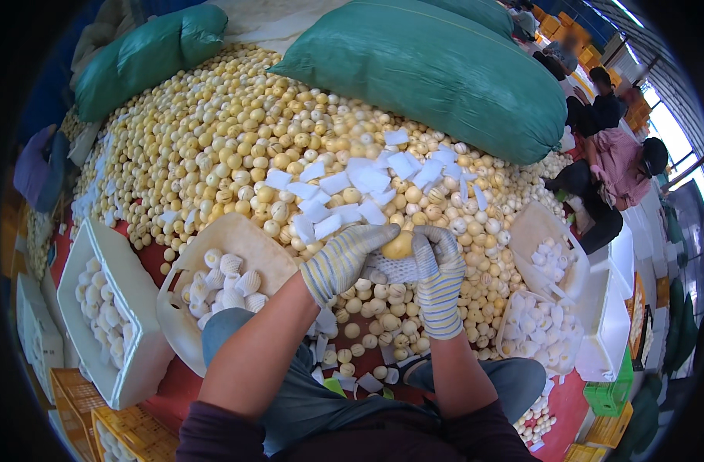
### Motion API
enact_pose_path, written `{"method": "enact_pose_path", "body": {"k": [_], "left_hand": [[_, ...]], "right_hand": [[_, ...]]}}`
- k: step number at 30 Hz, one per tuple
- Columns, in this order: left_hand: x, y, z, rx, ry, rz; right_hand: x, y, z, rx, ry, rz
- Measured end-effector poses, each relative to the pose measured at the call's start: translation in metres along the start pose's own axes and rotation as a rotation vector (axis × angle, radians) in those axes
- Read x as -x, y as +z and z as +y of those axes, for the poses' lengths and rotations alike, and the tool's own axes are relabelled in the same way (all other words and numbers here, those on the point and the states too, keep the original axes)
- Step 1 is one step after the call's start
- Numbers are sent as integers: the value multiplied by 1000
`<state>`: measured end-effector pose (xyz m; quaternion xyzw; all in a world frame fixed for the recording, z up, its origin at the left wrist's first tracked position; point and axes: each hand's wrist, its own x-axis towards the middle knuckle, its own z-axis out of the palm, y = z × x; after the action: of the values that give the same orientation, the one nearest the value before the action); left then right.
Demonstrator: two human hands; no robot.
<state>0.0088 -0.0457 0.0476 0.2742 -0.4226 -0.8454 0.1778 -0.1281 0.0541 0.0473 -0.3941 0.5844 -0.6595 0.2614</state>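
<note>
My left hand (343, 260) and my right hand (437, 281), both in striped knit gloves, grip a yellow round fruit (397, 246) and a white foam net sleeve (389, 269) beneath it. Behind my hands, folded white foam sleeves (366, 177) lie scattered on a large heap of pale yellow fruit (213, 138). Left of my left hand sits a translucent plastic tub (173, 323) with several net-wrapped fruits (230, 285). A white foam box (144, 350) with more wrapped fruit stands farther left.
Green sacks (414, 81) lie across the back. Co-workers sit at the right (621, 173) and far left (36, 165). More tubs (560, 269), white boxes (606, 331), a green crate (608, 396) and orange crates (132, 431) surround me on a red ground sheet (560, 416).
</note>
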Motion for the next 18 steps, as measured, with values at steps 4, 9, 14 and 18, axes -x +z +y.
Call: {"method": "enact_pose_path", "body": {"k": [4,9,14,18], "left_hand": [[2,-3,13,-103,-27,35],[11,-16,15,-489,74,82],[-14,-6,-2,-855,349,317],[-12,-37,-11,-1077,195,394]], "right_hand": [[-4,2,5,32,-37,-94],[-5,14,22,-85,59,-298],[-82,-51,97,-430,343,-150],[-120,13,65,-534,346,-165]]}}
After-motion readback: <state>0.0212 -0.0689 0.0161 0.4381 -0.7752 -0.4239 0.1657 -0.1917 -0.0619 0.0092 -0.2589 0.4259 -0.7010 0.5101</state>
